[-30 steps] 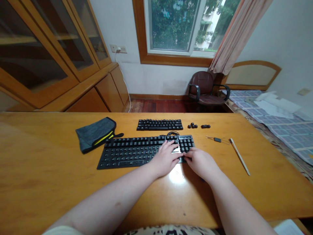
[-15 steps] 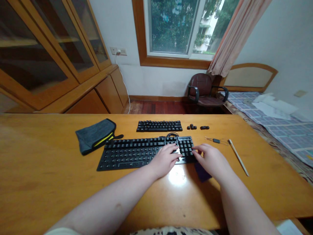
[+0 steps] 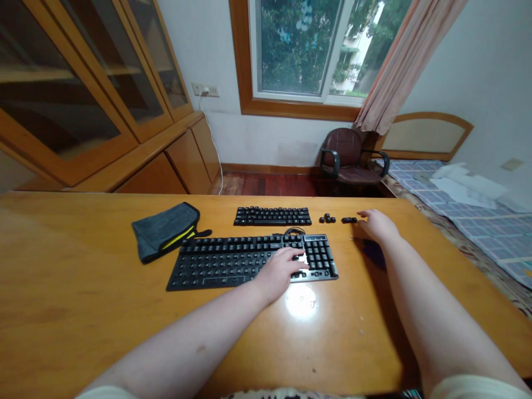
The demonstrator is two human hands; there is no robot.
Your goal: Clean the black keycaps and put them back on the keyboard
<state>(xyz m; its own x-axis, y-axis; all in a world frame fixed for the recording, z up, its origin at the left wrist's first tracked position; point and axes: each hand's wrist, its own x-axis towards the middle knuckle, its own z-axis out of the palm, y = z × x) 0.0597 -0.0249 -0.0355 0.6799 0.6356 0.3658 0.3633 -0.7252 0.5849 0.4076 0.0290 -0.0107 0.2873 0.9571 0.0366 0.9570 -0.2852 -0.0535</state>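
A black keyboard (image 3: 233, 260) lies in the middle of the wooden desk (image 3: 83, 288). My left hand (image 3: 282, 271) rests flat on its right part, fingers spread over the keys beside the number pad (image 3: 322, 255). My right hand (image 3: 376, 224) is stretched out to the far right of the desk. Its fingertips are drawn together right beside a short row of loose black keycaps (image 3: 349, 220). What the fingers hold is hidden. Another small cluster of keycaps (image 3: 327, 219) lies just left of that row.
A block of black keys (image 3: 272, 215) lies behind the keyboard. A grey pouch with a yellow zip (image 3: 164, 230) sits at the left. A brown chair (image 3: 349, 158) and a bed (image 3: 477, 216) stand beyond the desk, and wooden cabinets (image 3: 103, 94) line the left wall.
My right hand left the keyboard's right edge and moved away and to the right, up to the loose keycaps. My left hand stayed on the keyboard. My arm now hides the pale stick.
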